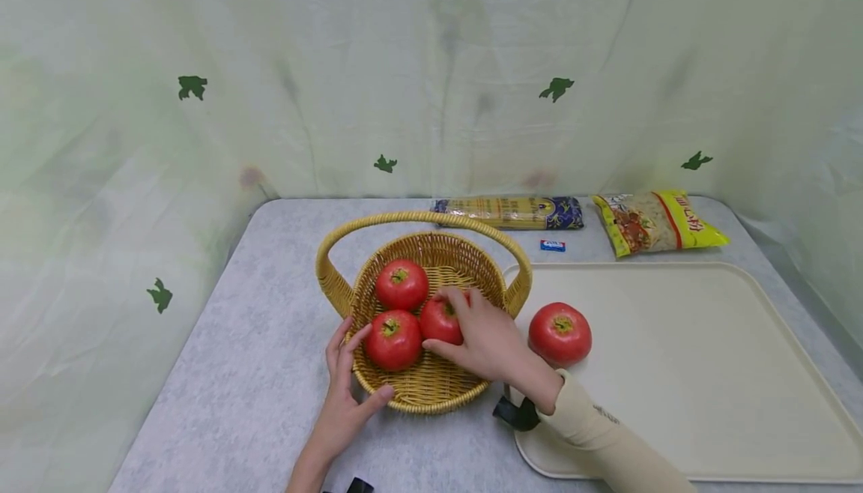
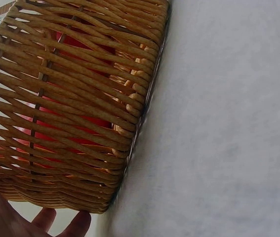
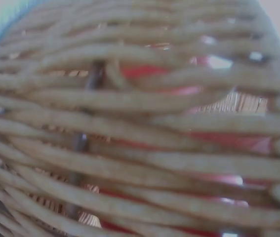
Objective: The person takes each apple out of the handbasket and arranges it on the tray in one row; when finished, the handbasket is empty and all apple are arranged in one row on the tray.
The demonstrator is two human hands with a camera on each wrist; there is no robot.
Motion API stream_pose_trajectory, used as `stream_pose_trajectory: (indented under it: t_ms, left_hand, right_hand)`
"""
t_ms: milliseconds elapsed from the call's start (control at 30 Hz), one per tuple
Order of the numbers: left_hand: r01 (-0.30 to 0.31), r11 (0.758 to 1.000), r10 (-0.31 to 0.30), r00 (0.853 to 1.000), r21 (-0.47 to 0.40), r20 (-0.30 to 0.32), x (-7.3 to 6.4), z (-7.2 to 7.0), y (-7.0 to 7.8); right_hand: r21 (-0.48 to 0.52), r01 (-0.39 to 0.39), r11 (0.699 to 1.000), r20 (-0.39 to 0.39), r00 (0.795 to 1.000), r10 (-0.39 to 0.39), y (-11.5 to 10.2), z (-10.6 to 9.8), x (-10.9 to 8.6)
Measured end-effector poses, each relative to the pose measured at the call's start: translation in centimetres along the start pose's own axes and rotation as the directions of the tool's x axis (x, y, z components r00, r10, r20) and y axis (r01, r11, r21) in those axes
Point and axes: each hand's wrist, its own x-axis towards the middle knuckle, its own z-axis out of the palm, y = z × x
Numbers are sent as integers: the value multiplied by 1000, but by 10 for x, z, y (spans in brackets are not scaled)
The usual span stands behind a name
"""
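Note:
A round wicker basket with an arched handle holds three red apples. My right hand reaches in over the right rim and grips the right-hand apple, fingers behind it and thumb in front. Left of it lie a rear apple and a front apple. At the basket's left front, my left hand rests against the rim with spread fingers; its fingertips touch the woven side in the left wrist view. The right wrist view is filled by blurred basket weave, with red showing through.
One more apple sits at the left edge of a large cream tray, right of the basket. Behind are a long noodle packet, a small blue packet and a yellow food bag. A pale curtain hangs beyond the table.

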Motion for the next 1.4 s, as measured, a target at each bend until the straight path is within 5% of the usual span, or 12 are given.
stream_pose_trajectory:
  t_ms: [633, 1067, 1400]
  left_hand:
    - [-7, 1000, 7, 1000, 7, 3, 0, -1, -2]
    - [-32, 999, 32, 999, 7, 18, 1, -1, -4]
    - [-13, 1000, 13, 1000, 4, 3, 0, 0, -2]
  right_hand:
    - [178, 85, 980, -223, 974, -44, -8, -19, -28]
    - [301, 260, 917, -383, 914, -133, -4, -38, -49]
    - [376, 311, 873, -487, 868, -99, 6, -46, -65]
